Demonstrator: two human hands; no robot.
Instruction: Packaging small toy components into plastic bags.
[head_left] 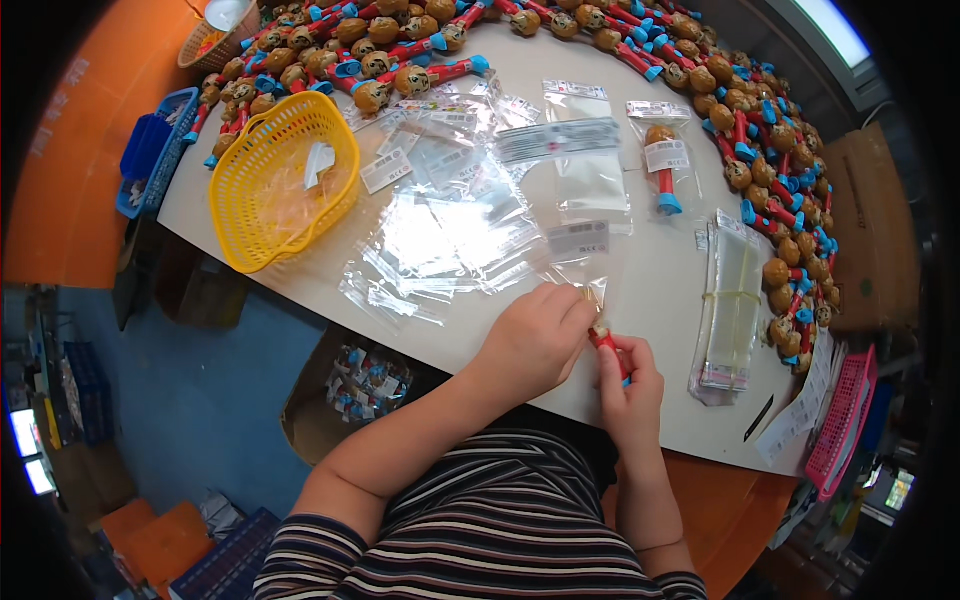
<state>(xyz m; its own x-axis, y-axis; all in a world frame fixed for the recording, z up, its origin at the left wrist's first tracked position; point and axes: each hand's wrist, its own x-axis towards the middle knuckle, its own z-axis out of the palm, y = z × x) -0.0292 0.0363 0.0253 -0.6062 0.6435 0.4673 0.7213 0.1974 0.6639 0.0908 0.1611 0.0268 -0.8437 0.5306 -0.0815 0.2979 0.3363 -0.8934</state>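
My right hand (630, 385) is closed around a red toy stick (606, 341) with a bit of blue at its lower end. The stick's upper end lies against the fingers of my left hand (540, 335), which hide part of it. Those fingers are pinched at the near end of a clear plastic bag (582, 270) with a white printed label at its top. Just left of the bag spreads a loose heap of clear bags (455, 235). Farther off, a bagged toy (664, 165) with a brown round head, red handle and blue base lies on the table.
Unbagged toys (375, 65) pile along the table's (655, 290) far and right edges. A yellow basket (228, 190) stands at left, a blue basket (180, 130) beyond it. Banded clear bags (728, 320) lie at right, near a pink basket (840, 425). Below the edge, a carton (308, 400) holds bagged toys.
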